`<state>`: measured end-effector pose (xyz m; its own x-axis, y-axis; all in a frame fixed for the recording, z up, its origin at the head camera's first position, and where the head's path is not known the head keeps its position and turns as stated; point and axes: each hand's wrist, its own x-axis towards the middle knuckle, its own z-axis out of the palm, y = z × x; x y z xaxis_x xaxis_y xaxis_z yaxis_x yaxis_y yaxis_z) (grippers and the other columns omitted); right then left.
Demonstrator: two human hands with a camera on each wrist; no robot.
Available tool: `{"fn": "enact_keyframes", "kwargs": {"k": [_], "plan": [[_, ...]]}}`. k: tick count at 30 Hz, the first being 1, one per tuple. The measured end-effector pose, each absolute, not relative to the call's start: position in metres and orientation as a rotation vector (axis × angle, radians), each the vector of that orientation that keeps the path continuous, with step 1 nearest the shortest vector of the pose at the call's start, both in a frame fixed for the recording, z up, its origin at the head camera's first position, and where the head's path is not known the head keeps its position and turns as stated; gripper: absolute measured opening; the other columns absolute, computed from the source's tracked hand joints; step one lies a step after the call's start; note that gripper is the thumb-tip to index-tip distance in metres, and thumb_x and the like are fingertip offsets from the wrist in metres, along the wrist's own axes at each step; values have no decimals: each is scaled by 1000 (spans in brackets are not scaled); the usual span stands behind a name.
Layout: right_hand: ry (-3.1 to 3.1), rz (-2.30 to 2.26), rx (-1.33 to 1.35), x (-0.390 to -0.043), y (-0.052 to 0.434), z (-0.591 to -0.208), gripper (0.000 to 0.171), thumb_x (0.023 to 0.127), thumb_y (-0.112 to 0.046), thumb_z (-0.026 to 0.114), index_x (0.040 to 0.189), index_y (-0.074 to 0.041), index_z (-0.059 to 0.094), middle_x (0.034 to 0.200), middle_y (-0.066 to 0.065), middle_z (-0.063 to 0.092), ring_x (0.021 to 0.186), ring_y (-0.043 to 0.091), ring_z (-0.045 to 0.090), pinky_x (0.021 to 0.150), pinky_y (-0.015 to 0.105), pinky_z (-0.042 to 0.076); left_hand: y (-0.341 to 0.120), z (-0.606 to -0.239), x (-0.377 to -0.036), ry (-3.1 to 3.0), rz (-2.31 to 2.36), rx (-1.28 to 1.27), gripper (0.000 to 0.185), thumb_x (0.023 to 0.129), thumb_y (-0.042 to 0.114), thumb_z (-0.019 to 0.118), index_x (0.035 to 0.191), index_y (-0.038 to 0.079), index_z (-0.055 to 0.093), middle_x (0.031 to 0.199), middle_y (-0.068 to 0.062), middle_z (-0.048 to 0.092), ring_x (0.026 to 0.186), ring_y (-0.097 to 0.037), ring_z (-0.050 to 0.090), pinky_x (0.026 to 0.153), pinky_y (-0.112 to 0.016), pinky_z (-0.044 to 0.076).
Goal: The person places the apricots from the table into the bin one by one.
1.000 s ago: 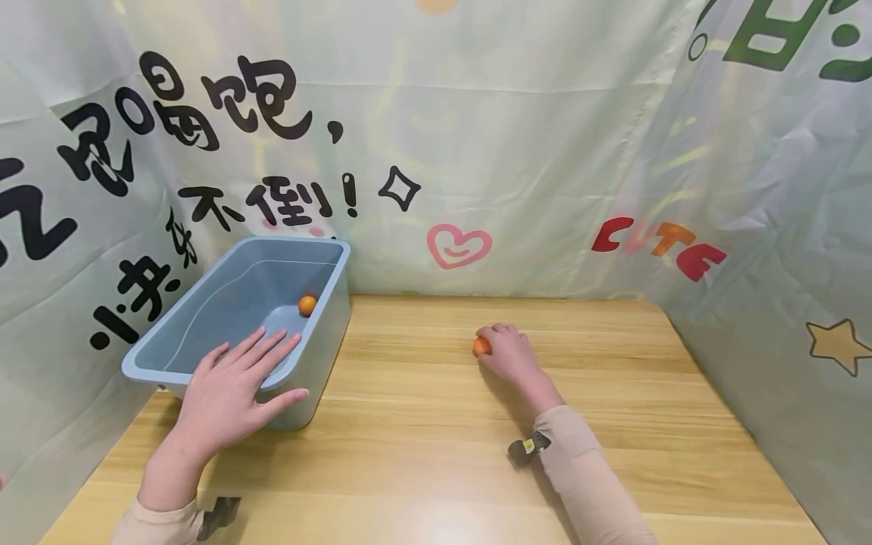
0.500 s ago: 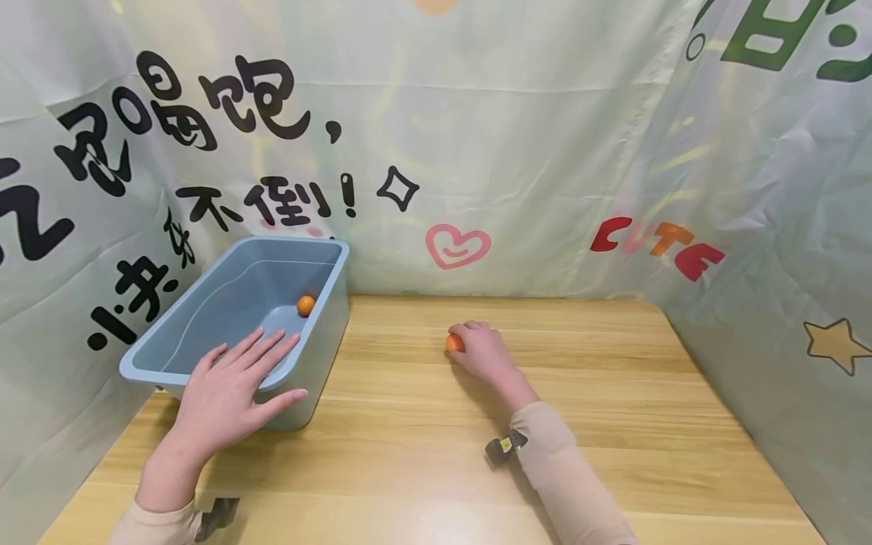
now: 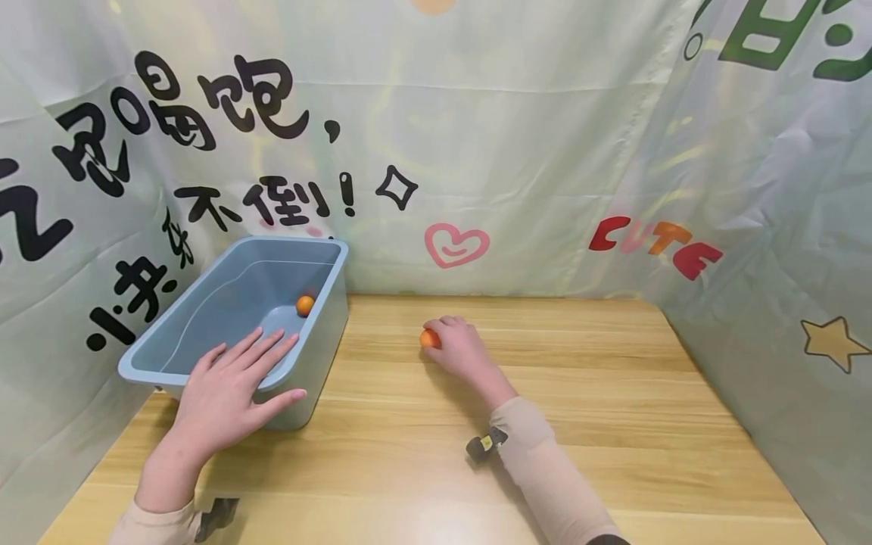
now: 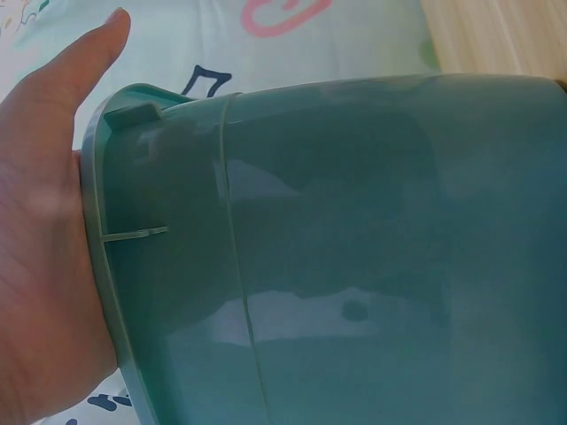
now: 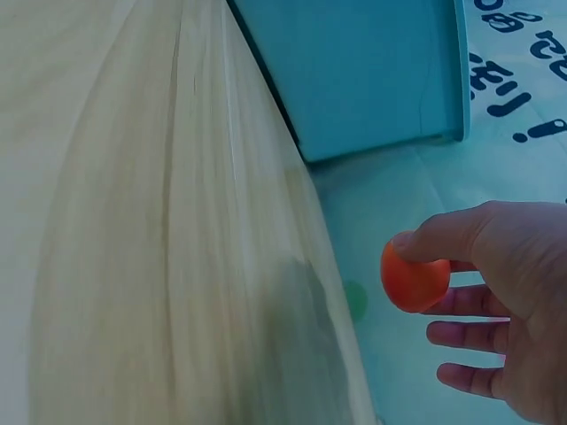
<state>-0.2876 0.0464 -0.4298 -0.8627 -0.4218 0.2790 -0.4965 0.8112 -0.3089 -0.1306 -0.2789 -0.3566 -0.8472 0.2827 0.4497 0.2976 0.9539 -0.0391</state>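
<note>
Head view: the left hand [image 3: 228, 393] is laid flat on the near rim of a blue tub [image 3: 325, 318], its grip wide, fingers straight and spread over the rim with the thumb lying outside the wall. 1 small orange ball [image 3: 305, 305] is seen inside the tub near its far right corner. On the wooden desk [image 3: 613, 393], well right of the tub, the right hand [image 3: 458, 348] is curled over a second orange ball [image 3: 429, 339], which shows at the hand's left edge, and a beige sleeve [image 3: 545, 477] runs back from the wrist. A printed cloth backdrop [image 3: 531, 151] hangs behind and at both sides. Left wrist view: the palm of the left hand [image 4: 40, 266] is pressed against the tub's [image 4: 354, 266] rim, the thumb extended straight, so the grip is wide and nothing is enclosed. Right wrist view: the second ball [image 5: 414, 276] is pinched between the thumb and fingers [image 5: 465, 332] of the right hand [image 5: 505, 310], so the grip is closed around it; the ball is held close to the desk [image 5: 159, 221], with the tub's [image 5: 372, 71] wall seen beyond.
</note>
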Motion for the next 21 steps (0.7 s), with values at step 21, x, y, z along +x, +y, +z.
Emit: {"fn": "enact_keyframes", "kwargs": {"k": [21], "plan": [[-2702,601,796,-284,2,-419,42,87,-32,68,126,-17,63,118,5,65,112,24,58,94,42,48,-279,-358,-133,-2635,-36,-414,83,74,65,69,147,34,43,144,-1,55,135,-30,48,102,-57,34]]}}
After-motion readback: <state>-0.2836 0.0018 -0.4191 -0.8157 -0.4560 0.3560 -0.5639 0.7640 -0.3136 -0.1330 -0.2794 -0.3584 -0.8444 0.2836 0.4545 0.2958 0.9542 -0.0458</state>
